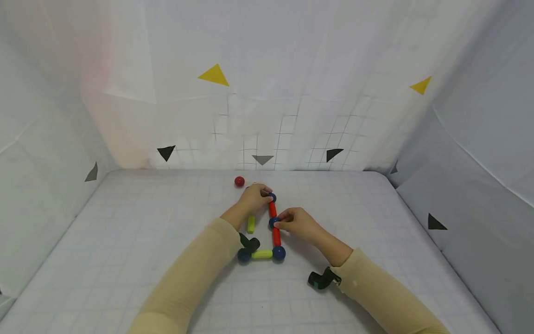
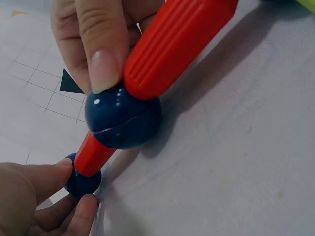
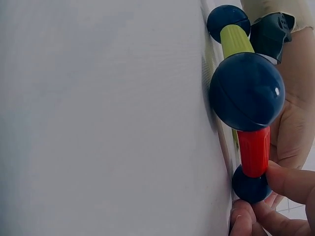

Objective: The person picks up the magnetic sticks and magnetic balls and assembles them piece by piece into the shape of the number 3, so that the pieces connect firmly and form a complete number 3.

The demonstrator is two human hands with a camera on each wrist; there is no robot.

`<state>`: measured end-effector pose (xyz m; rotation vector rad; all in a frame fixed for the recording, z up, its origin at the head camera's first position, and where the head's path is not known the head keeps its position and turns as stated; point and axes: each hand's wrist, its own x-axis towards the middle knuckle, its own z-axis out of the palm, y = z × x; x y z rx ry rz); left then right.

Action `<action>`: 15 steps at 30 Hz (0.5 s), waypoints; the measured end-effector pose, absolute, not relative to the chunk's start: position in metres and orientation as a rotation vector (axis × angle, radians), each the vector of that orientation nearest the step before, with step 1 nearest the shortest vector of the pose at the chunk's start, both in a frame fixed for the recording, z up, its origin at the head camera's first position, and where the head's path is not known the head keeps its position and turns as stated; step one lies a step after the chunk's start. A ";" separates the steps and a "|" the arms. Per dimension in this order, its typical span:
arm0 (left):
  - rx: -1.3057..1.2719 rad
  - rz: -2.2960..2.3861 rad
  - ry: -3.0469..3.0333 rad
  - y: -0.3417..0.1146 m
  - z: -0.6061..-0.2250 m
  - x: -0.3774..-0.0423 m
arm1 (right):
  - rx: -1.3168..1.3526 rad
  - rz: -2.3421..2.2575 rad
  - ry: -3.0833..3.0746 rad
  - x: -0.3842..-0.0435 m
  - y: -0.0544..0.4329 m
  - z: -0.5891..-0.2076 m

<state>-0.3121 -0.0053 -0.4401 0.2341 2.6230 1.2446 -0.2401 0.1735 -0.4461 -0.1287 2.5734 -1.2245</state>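
Blue balls joined by ribbed rods form an L-shaped chain on the table. My left hand (image 1: 253,198) pinches the far blue ball (image 2: 83,183) between thumb and fingers. With thumb and fingertips, my right hand (image 1: 299,224) holds the middle blue ball (image 2: 123,118). One red rod (image 1: 272,209) links these two balls. Another red rod (image 3: 254,152) runs from the middle ball to the corner blue ball (image 3: 247,91). From that corner, a yellow-green rod (image 1: 262,254) leads left to an end blue ball (image 1: 244,255), partly covered by the left wrist's camera.
A loose yellow-green rod (image 1: 251,224) lies left of the chain, beside the left wrist. Beyond the left hand sits a red ball (image 1: 239,181). White sheets with yellow and dark triangles surround the white table (image 1: 125,232) at the back and sides.
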 end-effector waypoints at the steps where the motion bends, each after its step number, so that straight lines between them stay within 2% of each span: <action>1: 0.229 1.245 2.623 -0.005 -0.440 -0.312 | -0.128 -1.223 2.574 -0.240 0.173 -0.446; 15: 0.228 1.263 2.597 -0.001 -0.441 -0.308 | -0.128 -1.211 2.572 -0.240 0.171 -0.445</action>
